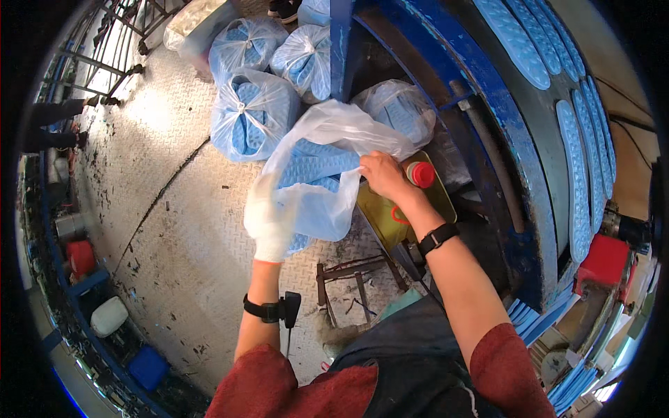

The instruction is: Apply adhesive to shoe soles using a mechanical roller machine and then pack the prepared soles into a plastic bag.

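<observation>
A clear plastic bag (333, 120) stands wide-mouthed in front of me, with blue bumpy sole-shaped pieces (319, 166) inside it. On the bag's left side is my left hand (269, 224), in a white knitted glove; it is closed on the plastic, though motion softens its fingers. My bare right hand (383, 173) pinches the opposite part of the bag's rim. Just beyond that hand's wrist is a yellow jug with a red cap (421, 174).
Tied bags of blue soles (252, 117) stand on the metal floor (174, 230) behind the open bag. A blue machine (505, 132) curves along the right, with blue soles (573, 171) on its dark top. A small metal frame (352, 273) lies near my legs. Another person's legs (56, 125) show far left.
</observation>
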The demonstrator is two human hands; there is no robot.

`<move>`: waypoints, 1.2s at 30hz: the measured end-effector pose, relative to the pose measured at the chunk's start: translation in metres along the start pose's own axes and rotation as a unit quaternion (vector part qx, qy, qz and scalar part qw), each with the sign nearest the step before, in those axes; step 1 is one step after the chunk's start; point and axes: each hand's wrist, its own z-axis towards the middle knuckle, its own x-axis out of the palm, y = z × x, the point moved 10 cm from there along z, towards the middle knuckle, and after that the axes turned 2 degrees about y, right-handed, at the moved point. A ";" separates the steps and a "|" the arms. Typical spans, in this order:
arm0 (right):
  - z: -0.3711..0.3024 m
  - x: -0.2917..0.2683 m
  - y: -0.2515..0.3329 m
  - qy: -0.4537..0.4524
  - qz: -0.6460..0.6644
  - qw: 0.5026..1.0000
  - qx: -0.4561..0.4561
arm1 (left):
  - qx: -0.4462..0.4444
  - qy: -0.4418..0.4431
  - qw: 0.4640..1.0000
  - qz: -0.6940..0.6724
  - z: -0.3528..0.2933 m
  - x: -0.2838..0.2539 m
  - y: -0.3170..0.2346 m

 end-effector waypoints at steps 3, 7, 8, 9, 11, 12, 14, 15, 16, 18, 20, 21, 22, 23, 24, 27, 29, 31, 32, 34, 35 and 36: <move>-0.011 -0.004 0.013 -0.006 -0.047 0.999 -0.021 | 0.205 0.163 0.953 0.151 -0.017 0.056 -0.049; -0.023 -0.009 0.006 0.031 -0.042 0.998 0.038 | 0.030 0.517 0.817 0.255 -0.068 0.117 0.054; -0.025 -0.005 -0.001 0.070 -0.039 0.993 0.092 | -0.006 0.512 0.822 0.250 -0.073 0.114 0.070; -0.025 -0.014 0.011 0.037 -0.029 0.997 0.059 | -0.012 0.557 0.789 0.259 -0.088 0.114 0.084; -0.025 -0.030 0.044 -0.010 0.069 0.998 -0.012 | -0.055 0.425 0.877 0.219 -0.072 0.078 0.093; -0.025 -0.035 0.056 -0.015 0.071 0.997 -0.015 | -0.066 0.307 0.933 0.173 -0.057 0.047 0.089; -0.026 -0.061 0.089 -0.068 0.112 0.989 -0.062 | -0.193 0.173 0.965 -0.040 -0.047 0.006 0.093; -0.027 -0.070 0.105 -0.067 0.145 0.984 -0.075 | -0.295 0.082 0.906 -0.292 -0.051 -0.011 0.099; -0.029 -0.079 0.118 -0.064 0.136 0.987 -0.062 | -0.368 -0.009 0.769 -0.522 -0.056 -0.020 0.100; -0.043 -0.109 0.155 -0.085 0.144 0.981 -0.101 | -0.325 -0.016 0.765 -0.555 -0.037 -0.057 0.074; -0.069 -0.152 0.191 -0.141 0.141 0.971 -0.133 | -0.206 -0.037 0.770 -0.603 -0.015 -0.112 0.036; -0.087 -0.174 0.211 -0.156 0.145 0.965 -0.152 | -0.181 -0.048 0.748 -0.637 -0.008 -0.136 0.020; -0.105 -0.194 0.227 -0.160 0.144 0.965 -0.150 | -0.141 -0.053 0.728 -0.669 -0.002 -0.160 -0.001; -0.134 -0.223 0.253 -0.208 0.152 0.944 -0.206 | 0.011 -0.119 0.930 -0.349 -0.001 -0.225 -0.036; -0.163 -0.251 0.273 -0.246 0.150 0.928 -0.238 | 0.130 -0.159 0.970 -0.130 -0.007 -0.260 -0.081; -0.257 -0.315 0.331 -0.281 0.075 0.908 -0.302 | 0.158 -0.364 0.897 -0.196 -0.032 -0.339 -0.136; -0.326 -0.345 0.370 -0.323 0.037 0.882 -0.341 | 0.196 -0.366 0.842 -0.344 -0.043 -0.365 -0.172; -0.378 -0.372 0.398 -0.355 0.008 0.869 -0.345 | 0.261 -0.326 0.805 -0.421 -0.060 -0.382 -0.215; -0.405 -0.382 0.408 -0.383 -0.001 0.859 -0.341 | 0.298 -0.295 0.792 -0.444 -0.072 -0.389 -0.237; -0.455 -0.397 0.421 -0.427 -0.023 0.848 -0.313 | 0.373 -0.220 0.767 -0.472 -0.101 -0.400 -0.278; -0.481 -0.407 0.416 -0.467 0.001 0.840 -0.276 | 0.411 -0.176 0.754 -0.481 -0.118 -0.402 -0.298; -0.507 -0.413 0.409 -0.492 0.038 0.833 -0.250 | 0.446 -0.131 0.739 -0.488 -0.136 -0.403 -0.317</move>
